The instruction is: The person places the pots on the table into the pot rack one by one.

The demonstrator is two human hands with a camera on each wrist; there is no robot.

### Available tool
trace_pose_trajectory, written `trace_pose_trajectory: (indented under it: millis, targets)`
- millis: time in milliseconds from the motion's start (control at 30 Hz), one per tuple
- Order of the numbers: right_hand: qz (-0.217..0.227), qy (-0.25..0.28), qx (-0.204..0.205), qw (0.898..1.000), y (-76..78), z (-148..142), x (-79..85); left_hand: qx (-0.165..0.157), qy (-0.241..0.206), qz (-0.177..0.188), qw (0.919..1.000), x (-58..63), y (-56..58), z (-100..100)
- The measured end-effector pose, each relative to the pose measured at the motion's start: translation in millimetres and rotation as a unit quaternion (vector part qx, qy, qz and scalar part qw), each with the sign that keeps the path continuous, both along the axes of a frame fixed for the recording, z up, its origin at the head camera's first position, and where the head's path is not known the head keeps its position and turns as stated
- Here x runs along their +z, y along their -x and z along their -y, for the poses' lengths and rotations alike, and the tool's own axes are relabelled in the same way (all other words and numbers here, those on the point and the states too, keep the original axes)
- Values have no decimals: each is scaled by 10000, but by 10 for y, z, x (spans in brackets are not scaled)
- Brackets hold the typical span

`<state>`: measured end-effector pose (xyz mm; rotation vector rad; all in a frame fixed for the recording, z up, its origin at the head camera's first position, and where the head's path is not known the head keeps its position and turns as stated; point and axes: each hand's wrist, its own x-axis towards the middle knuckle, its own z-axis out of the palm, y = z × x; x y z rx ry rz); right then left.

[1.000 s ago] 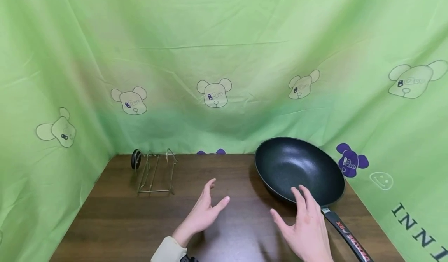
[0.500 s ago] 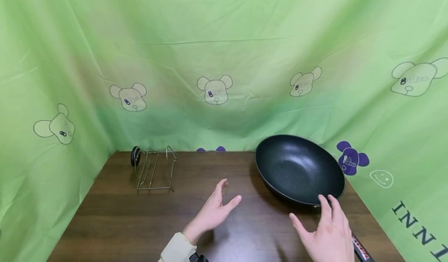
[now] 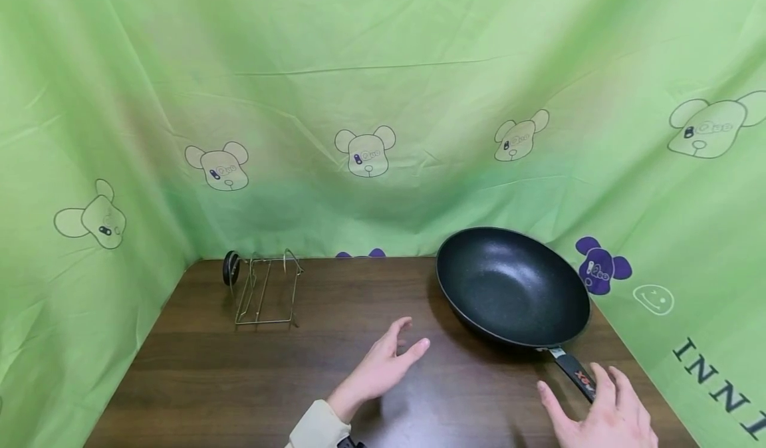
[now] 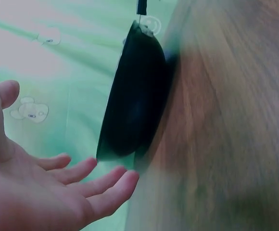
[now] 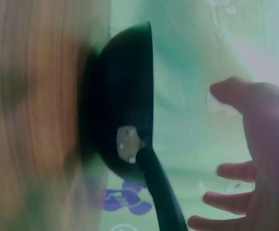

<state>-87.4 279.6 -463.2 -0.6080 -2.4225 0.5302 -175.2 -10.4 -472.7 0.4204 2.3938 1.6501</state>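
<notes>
A black wok (image 3: 509,288) sits at the back right of the table, its long black handle (image 3: 574,373) pointing toward the front right. My right hand (image 3: 607,415) hovers over the far part of that handle with fingers spread, holding nothing and covering the handle's end. In the right wrist view the handle (image 5: 161,192) runs beside the fingers, apart from them. My left hand (image 3: 383,368) is in the air left of the wok, fingers relaxed and thumb apart, with nothing in it. From the left wrist, the wok (image 4: 134,91) shows beyond the fingertips.
A metal wire rack (image 3: 263,295) with a black round knob-like piece (image 3: 231,268) stands at the back left of the brown wooden table (image 3: 239,381). Green printed cloth (image 3: 371,209) hangs behind the table and along both sides.
My right hand has moved right and toward the front, from the wok's near rim to above its handle. The left hand has shifted right. Wok and rack have stayed in place.
</notes>
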Motion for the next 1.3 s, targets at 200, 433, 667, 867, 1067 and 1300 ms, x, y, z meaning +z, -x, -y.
trace_pose_trajectory:
  millis: [200,433,667,867,1067,1300]
  targets:
    - [696,176,-520,9961,-72,-126,-83,-125,-183,315,9993,-2,-39,-55]
    - [1047,451,-742,9907,-108,-231,-213,-152,-194,360,9991,-12,-60,-72]
    - [1238,901,-855,9845,-100,-248,-274,-178,-337,548,9978,-32,-81,-107]
    - [1247,1078,-965,9816,-101,-218,-294,-271,-586,763,9950,-57,-110,-182]
    - [1034,1036,-895,9852,-108,-134,-285,-237,-572,738,9953,-83,-109,-297]
    - [985,950,-501,9893,-104,-61,-225,-157,-940,947,9909,-89,-115,-461]
